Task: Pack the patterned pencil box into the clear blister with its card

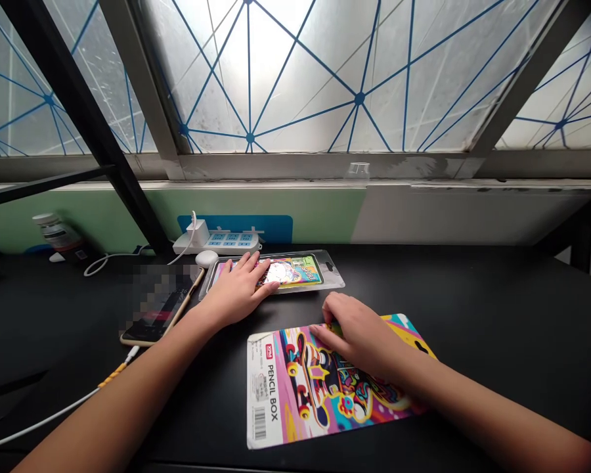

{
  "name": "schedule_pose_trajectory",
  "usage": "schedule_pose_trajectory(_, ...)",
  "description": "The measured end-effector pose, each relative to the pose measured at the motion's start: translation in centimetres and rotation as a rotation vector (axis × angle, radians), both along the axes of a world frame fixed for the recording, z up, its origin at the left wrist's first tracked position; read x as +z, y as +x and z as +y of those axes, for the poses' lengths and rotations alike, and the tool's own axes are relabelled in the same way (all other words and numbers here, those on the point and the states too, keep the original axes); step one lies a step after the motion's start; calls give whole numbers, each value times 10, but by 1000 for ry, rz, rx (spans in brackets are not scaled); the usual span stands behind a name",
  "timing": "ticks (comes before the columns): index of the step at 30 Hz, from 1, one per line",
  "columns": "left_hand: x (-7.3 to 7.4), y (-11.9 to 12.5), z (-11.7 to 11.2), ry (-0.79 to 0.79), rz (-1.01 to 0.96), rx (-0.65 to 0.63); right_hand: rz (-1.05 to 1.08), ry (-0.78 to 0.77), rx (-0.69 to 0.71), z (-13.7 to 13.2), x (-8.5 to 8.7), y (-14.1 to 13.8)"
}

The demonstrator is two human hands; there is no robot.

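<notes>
My left hand point(241, 286) lies with its fingers spread on a clear plastic blister pack point(332, 276). Inside the pack is a brightly printed pencil box point(303, 270), partly covered by the hand. My right hand point(359, 328) rests at the upper edge of a colourful cardboard sheet point(295, 394) printed "PENCIL BOX" with a skateboard picture. Its thumb lies on the card's face and the other fingers curl over the edge, so it appears to grip the card. The card lies in front of the pack, apart from it.
Left of the pack are a phone point(162, 312) on a charging cable point(113, 374) and a white oval object point(207, 258). A power strip point(231, 243) and a white-capped bottle point(62, 236) stand at the back. The black desk point(502, 315) ends at a window wall.
</notes>
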State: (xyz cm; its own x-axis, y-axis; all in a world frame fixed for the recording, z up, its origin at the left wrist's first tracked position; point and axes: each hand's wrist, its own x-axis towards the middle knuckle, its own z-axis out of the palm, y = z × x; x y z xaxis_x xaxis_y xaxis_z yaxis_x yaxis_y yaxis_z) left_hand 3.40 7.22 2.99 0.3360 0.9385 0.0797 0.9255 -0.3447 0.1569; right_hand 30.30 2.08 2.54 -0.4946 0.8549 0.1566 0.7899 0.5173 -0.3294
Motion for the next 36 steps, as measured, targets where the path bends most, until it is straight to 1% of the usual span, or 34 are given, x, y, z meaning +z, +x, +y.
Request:
schedule_pose_trajectory(3, 6, 0, -2, -68, -58, -3, 75, -57, -114, 9, 12, 18)
schedule_pose_trajectory(5, 9, 1, -6, -92, -84, -8, 119, -74, -182, 25, 18, 39)
schedule_pose_trajectory(6, 10, 2, -8, -90, -87, -11, 143, -114, -211, 35, 20, 52)
schedule_pose_trajectory(8, 11, 5, -13, -79, -87, -33, 102, -286, -257, 56, 20, 78)
schedule_pose_trajectory(9, 12, 6, -16, -75, -87, -48, 62, -347, -266, 64, 19, 90)
schedule_pose_trajectory(11, 12, 9, -21, -74, -86, -78, 22, -407, -288, 75, 17, 107)
schedule_pose_trajectory(12, 12, 11, -23, -71, -84, -93, 16, -415, -289, 77, 17, 111)
schedule_pose_trajectory(14, 11, 14, -26, -58, -81, -124, 35, -389, -267, 75, 17, 110)
schedule_pose_trajectory(18, 10, 19, -30, -41, -81, -177, 129, -291, -169, 63, 16, 86)
schedule_pose_trajectory(21, 11, 20, -31, -51, -55, -210, 172, -309, -123, 59, 13, 75)
schedule_pose_trajectory(23, 11, 19, -30, -61, -43, -231, 172, -352, -117, 60, 12, 76)
schedule_pose_trajectory(28, 12, 16, -29, -68, -46, -273, 143, -456, -146, 67, 16, 94)
schedule_pose_trajectory(36, 11, 15, -29, -70, -73, -283, 136, -409, -171, 68, 23, 99)
